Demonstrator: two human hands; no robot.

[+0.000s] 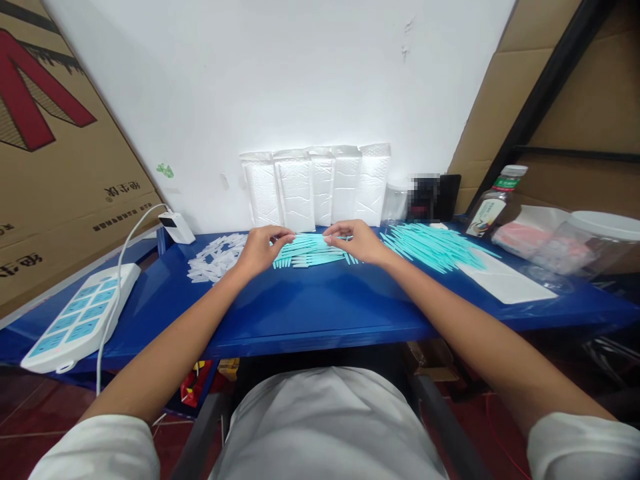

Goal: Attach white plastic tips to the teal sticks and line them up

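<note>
My left hand (265, 248) and my right hand (354, 240) face each other over the middle of the table. Fingers of both are pinched at opposite ends of a slim turquoise plastic stick (309, 236); fine detail is too small to make out. Beneath them lies a bundle of similar turquoise sticks (316, 257), laid roughly side by side, partly covered by my fingers. To the right spreads a larger loose pile of turquoise sticks (425, 245). Beside my left hand is a heap of small white plastic pieces (214, 259).
White padded envelopes (295, 190) lean against the wall behind my hands. On the left of the blue table (320, 307) are a power strip (83, 317) and a white plug device (177, 228). A bottle (493, 203), a clear jar (600, 243) and a white sheet (510, 279) lie to the right.
</note>
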